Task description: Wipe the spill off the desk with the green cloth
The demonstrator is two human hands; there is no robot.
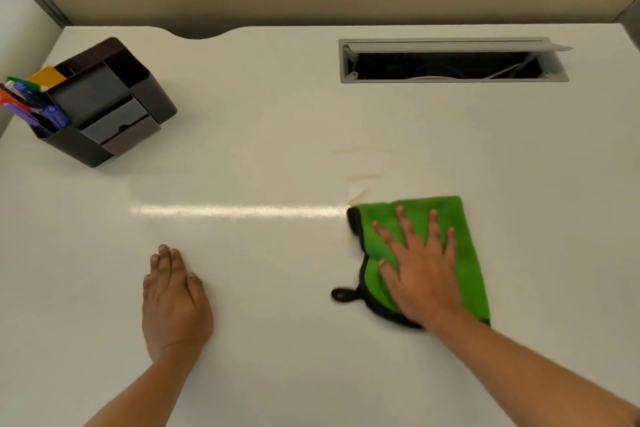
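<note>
A folded green cloth (464,246) with a black edge and a black hanging loop lies flat on the white desk (277,135), right of centre. My right hand (420,270) presses down on the cloth with its fingers spread. Faint yellowish streaks of the spill (362,178) show on the desk just beyond the cloth's far left corner. My left hand (173,298) rests flat on the bare desk to the left, holding nothing, its fingers close together.
A dark desk organiser (104,104) with pens and markers stands at the far left. An open cable hatch (453,61) is set into the desk at the far right. A beige partition wall runs behind the desk.
</note>
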